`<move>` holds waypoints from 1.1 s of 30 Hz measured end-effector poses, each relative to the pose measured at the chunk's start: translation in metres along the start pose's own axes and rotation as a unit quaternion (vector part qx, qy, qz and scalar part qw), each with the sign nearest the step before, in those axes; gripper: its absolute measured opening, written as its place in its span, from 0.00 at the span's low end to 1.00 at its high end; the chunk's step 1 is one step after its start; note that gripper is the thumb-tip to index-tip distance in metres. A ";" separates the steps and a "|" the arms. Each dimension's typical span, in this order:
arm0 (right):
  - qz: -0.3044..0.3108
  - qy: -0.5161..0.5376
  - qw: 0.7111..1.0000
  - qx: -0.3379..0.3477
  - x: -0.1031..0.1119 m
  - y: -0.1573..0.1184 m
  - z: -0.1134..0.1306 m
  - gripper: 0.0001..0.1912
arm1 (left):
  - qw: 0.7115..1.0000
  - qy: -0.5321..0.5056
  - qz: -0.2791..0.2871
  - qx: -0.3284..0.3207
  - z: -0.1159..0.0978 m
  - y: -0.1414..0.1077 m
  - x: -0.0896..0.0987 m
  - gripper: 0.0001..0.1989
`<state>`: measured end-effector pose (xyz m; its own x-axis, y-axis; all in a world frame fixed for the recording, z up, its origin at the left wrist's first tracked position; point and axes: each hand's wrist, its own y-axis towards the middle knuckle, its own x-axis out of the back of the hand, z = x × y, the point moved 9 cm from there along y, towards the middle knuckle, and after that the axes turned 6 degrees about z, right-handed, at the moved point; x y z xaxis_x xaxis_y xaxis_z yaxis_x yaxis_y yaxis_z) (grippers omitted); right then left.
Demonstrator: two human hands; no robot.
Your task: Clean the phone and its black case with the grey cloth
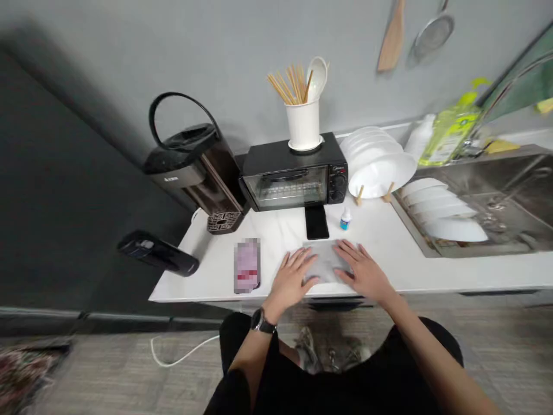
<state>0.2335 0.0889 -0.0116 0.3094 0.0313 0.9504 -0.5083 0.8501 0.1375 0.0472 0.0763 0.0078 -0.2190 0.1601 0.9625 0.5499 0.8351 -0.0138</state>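
A thin greyish-white sheet [325, 262] lies flat on the white countertop near its front edge; I cannot tell whether it is cloth, paper or plastic. My left hand [294, 274] rests on its left side with the fingers spread. On the right side, my right hand [362, 270] lies flat, fingers stretched out. Just behind the sheet is a black phone [317, 222]. A small white bottle with a blue label [345, 219] stands to the phone's right. Left of my left hand lies a purple, pixelated item [247, 266].
A black toaster oven [294, 173] carries a white pot [304, 124] of chopsticks and a spoon. Left stand a water dispenser [199, 167] and a dark bottle lying down [159, 253]. White plates [380, 167] stand in a rack beside a steel sink [510, 202] holding bowls [449, 213].
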 end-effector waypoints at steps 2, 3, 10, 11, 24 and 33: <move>-0.005 0.002 1.000 -0.004 -0.001 -0.002 -0.001 0.33 | 1.000 0.008 -0.001 -0.006 -0.001 -0.002 -0.002 0.33; -0.008 0.001 1.000 -0.006 -0.002 -0.003 -0.002 0.32 | 1.000 0.012 -0.001 -0.008 -0.002 -0.002 -0.002 0.34; -0.019 -0.038 0.999 0.003 -0.006 -0.008 0.004 0.38 | 0.999 0.033 0.008 -0.004 -0.003 -0.007 -0.006 0.36; -0.018 -0.043 0.999 0.007 -0.007 -0.008 0.005 0.39 | 0.999 0.033 0.006 -0.004 -0.003 -0.007 -0.005 0.36; -0.068 0.097 0.992 -0.030 0.007 -0.006 0.001 0.35 | 0.999 0.034 -0.029 0.001 0.002 -0.004 -0.004 0.36; -0.291 0.316 0.887 -0.171 0.042 0.045 -0.089 0.46 | 1.000 0.023 -0.012 0.014 0.002 -0.002 -0.005 0.34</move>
<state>0.2954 0.1755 0.0098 0.8825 -0.2684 0.3863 0.1251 0.9256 0.3573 0.0459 0.0752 0.0026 -0.1943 0.1151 0.9742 0.5222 0.8528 0.0034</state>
